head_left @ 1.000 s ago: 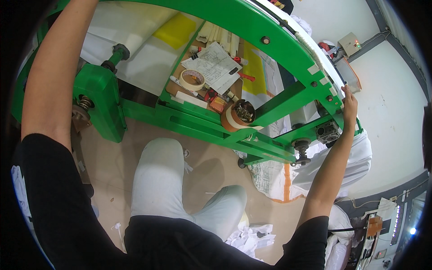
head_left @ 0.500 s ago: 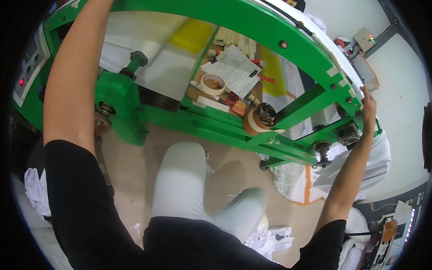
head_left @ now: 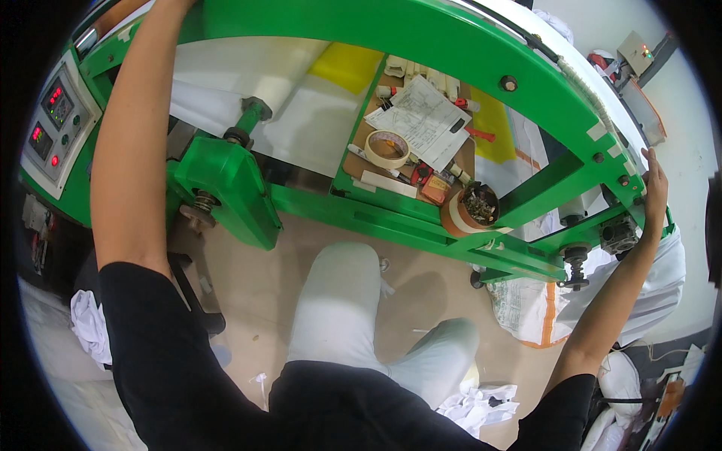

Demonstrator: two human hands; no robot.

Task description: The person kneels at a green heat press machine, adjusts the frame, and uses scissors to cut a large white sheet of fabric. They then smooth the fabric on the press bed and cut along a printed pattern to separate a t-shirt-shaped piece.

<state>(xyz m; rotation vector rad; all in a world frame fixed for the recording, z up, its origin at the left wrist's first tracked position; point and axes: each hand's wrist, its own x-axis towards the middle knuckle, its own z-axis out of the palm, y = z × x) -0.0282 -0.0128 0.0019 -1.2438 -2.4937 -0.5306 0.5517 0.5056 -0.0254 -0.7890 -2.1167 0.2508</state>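
Nearest, pale trousers (head_left: 335,316) are seen at the lower middle, with white scraps (head_left: 477,406) strewn on the floor (head_left: 256,316) at five o'clock. A white cloth bundle (head_left: 90,327) is left at eight o'clock, and a printed sack (head_left: 523,312) with an orange stripe is slumped at four.

Beyond the knees the view is crossed by a large green frame (head_left: 444,37), its curved upper bar swept from eleven o'clock round to three. The left forearm (head_left: 135,150) is stretched up over it toward eleven o'clock. The left hand is cut off by the upper edge, so how far its grip is opened, and what is held, cannot be told. Just above three o'clock the right hand (head_left: 656,184) is placed at the frame's far right end, fingers together and nearly straight. Whether its grip is closed on the edge or merely rested there cannot be told, since the palm is hidden.

Inside the frame, at one o'clock, a shelf is covered with papers (head_left: 425,120), a tape roll (head_left: 387,149) and a tub of small parts (head_left: 479,204). Farther out, a control panel (head_left: 59,124) is mounted at ten o'clock and a wall box (head_left: 635,52) is fixed at two.
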